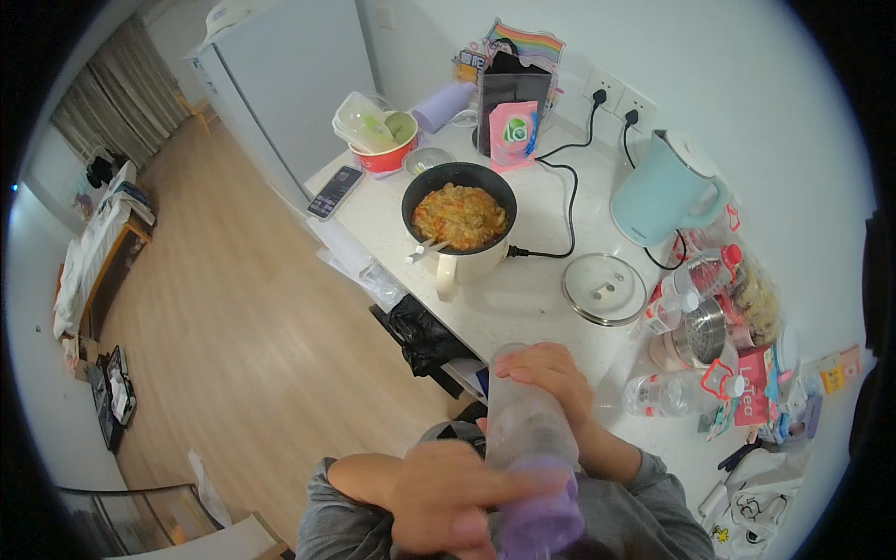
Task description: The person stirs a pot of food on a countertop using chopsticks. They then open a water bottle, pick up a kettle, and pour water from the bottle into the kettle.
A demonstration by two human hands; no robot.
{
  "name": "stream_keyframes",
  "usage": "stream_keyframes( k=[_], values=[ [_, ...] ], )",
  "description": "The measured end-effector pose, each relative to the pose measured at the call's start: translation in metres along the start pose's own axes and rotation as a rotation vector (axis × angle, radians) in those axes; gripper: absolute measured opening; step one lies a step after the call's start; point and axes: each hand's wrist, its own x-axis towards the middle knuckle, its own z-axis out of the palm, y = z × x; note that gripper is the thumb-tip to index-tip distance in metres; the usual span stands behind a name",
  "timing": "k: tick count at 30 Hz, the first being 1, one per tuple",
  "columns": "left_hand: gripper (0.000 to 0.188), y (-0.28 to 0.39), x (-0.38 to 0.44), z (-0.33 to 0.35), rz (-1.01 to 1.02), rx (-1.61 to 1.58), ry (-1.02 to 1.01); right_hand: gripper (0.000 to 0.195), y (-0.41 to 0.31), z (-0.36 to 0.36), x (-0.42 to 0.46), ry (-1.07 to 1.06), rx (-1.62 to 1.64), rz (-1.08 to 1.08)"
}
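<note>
A translucent plastic bottle point(526, 423) with a purple lid point(539, 511) is tilted across my lap, its lid end towards me. My right hand point(549, 378) grips the bottle near its far end. My left hand point(441, 490), blurred, is at the lid end with one finger stretched across the purple lid; its grip is unclear. On the counter beyond stands a cream electric cooking pot point(474, 262) with a dark interior. It is filled with a cooked yellow-orange dish point(458, 215), and utensil handles point(425, 250) rest over its rim.
A glass lid point(605, 290) lies right of the pot, near a light-blue electric kettle point(661, 192). Plastic bottles point(665, 393) and packages crowd the wall. A phone point(336, 192) and a red food bowl point(385, 157) sit at the far left. A power cord point(574, 210) crosses the counter.
</note>
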Motion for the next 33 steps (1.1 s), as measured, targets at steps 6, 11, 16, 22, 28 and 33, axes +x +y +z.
stream_keyframes(
  k=[6,11,16,22,28,33],
  values=[
    [0.072,-0.026,0.037,0.026,0.108,-0.343,0.324,0.046,0.008,-0.007,-0.034,-0.04,0.034,0.243],
    [0.063,-0.026,0.046,0.036,-0.112,-0.41,0.251,0.049,0.002,-0.015,-0.06,0.04,0.02,0.41],
    [0.044,-0.03,0.066,0.063,-0.142,-0.778,0.183,0.048,0.005,-0.039,-0.074,0.095,-0.192,0.234],
    [0.04,-0.048,0.092,0.088,-0.343,-0.717,-0.077,0.047,-0.007,-0.073,-0.115,0.188,-0.29,0.461],
    [0.028,-0.084,0.142,0.132,-0.104,-0.102,-0.211,0.048,-0.033,-0.103,-0.205,0.558,-0.38,0.92],
    [0.035,-0.101,0.194,0.187,0.262,0.211,-0.35,0.05,-0.025,-0.147,-0.279,1.11,-0.461,1.019]
  ],
)
